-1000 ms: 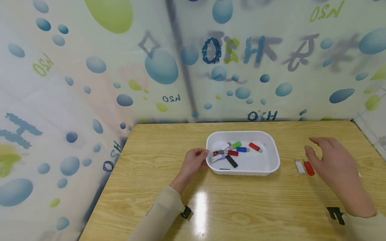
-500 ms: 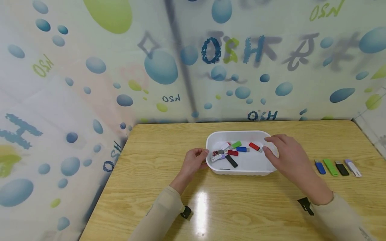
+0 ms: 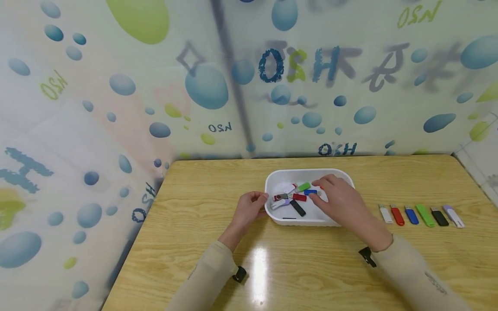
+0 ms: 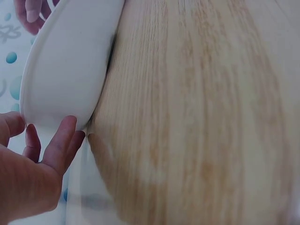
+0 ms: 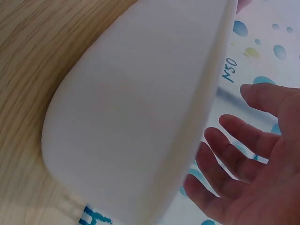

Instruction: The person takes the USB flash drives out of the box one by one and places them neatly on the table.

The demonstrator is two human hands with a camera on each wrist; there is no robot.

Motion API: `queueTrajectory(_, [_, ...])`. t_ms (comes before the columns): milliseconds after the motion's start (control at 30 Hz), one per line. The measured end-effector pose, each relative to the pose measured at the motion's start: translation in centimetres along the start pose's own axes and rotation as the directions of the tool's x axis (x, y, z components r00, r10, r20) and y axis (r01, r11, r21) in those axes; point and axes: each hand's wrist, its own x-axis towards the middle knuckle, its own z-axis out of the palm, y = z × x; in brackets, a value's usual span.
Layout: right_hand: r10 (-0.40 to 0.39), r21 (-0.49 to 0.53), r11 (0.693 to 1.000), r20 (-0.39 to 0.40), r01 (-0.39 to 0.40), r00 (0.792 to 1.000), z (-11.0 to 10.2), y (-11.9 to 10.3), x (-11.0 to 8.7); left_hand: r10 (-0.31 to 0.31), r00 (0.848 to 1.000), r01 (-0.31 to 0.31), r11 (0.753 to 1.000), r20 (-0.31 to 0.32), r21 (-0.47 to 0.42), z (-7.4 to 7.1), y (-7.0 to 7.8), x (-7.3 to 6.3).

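A white plastic tray (image 3: 311, 223) holds several USB flash drives, among them a green one (image 3: 304, 186), a blue one (image 3: 310, 192), a dark red one (image 3: 299, 197) and a black one (image 3: 297, 208). My left hand (image 3: 250, 207) grips the tray's left end; in the left wrist view its thumb is at the rim and its fingers lie against the outer wall. Over the tray's right half hovers my right hand (image 3: 342, 201), thumb and fingers apart near the blue drive. The right wrist view has that hand (image 5: 253, 159) with nothing in its fingers, above the rim.
To the right of the tray, a row of flash drives lies on the wooden table (image 3: 175, 242): white (image 3: 385, 214), red (image 3: 397, 215), blue (image 3: 411, 215), green (image 3: 425, 215), black (image 3: 439, 217) and purple-white (image 3: 453, 216). A patterned curtain (image 3: 249, 86) hangs behind the table.
My right hand has moved left from beside the row of flash drives to over the tray, which uncovers the whole row. The left hand and the tray stay where they were.
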Motion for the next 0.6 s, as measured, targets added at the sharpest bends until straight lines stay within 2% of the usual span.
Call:
queueTrajectory(167, [0.043,0.031,0.998,0.061,-0.045,0.997,1.1,-0.8,1.0,0.001,1.0,-0.001,1.0,0.001,0.004,0.0,0.0,0.1])
queueTrajectory(400, [0.064,0.046,0.997,0.09,-0.068,0.994,2.5,-1.1,2.0,0.017,1.0,-0.017,1.0,0.0,-0.023,0.0,-0.2,0.2])
queueTrajectory(600, [0.096,0.051,0.993,0.167,-0.105,0.981,3.4,-1.3,3.0,0.021,1.0,-0.021,1.0,0.006,-0.021,0.0,-0.2,0.1])
